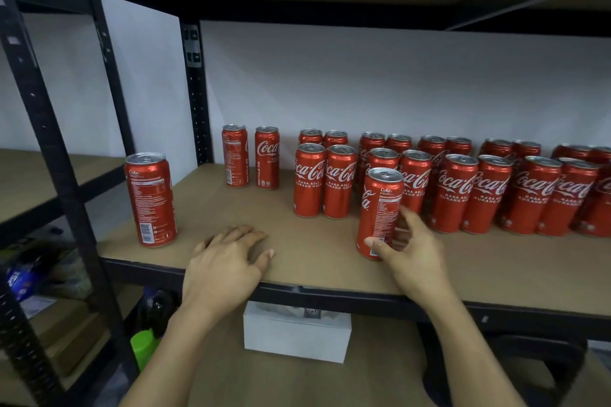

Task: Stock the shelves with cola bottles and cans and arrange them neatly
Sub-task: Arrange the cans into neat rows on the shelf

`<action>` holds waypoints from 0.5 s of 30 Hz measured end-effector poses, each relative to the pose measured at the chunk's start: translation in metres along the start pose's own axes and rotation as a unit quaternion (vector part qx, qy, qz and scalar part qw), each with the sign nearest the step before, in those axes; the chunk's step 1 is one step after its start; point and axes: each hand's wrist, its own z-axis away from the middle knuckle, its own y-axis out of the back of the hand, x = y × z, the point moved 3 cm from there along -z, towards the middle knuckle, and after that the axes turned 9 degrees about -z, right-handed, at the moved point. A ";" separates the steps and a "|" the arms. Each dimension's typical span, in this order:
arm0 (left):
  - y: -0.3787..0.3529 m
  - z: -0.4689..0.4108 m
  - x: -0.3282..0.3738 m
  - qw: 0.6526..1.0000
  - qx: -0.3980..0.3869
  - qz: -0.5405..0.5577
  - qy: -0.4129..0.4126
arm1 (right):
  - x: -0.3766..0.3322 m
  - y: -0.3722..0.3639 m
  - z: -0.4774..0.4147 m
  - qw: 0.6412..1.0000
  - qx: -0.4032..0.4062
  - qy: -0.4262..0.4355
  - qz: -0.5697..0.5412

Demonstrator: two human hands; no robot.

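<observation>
gripping a cola can (380, 213) low down, our right hand (410, 251) holds it upright on the shelf (314, 241), maybe to slide it into line. right behind this can stand the neat rows (463, 192). left of it our left hand (224, 261) lies flat and open, maybe to steady us. far left of it waits one stray can (150, 198).

Dim, even indoor light; soft glare on the can tops (384, 173); edges bend and blur; left corner murky.
</observation>
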 end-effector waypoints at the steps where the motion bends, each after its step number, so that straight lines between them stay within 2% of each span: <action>1: 0.000 0.000 0.000 1.000 0.000 0.000 0.000 | -0.001 0.001 -0.001 1.000 0.009 0.001 0.006; 9: -0.001 0.000 0.000 1.000 0.020 0.004 0.000 | 0.007 0.006 -0.003 0.990 0.122 0.038 0.067; 11: -0.002 0.000 -0.001 0.999 0.031 0.009 0.001 | 0.003 0.005 0.006 0.981 0.160 0.082 0.079; 13: -0.001 0.002 0.000 0.998 0.049 0.026 0.003 | -0.005 -0.003 0.020 0.966 0.176 0.163 0.093; 15: 0.000 0.004 -0.002 0.995 0.075 0.063 0.002 | -0.013 -0.018 0.028 0.960 0.115 0.223 0.125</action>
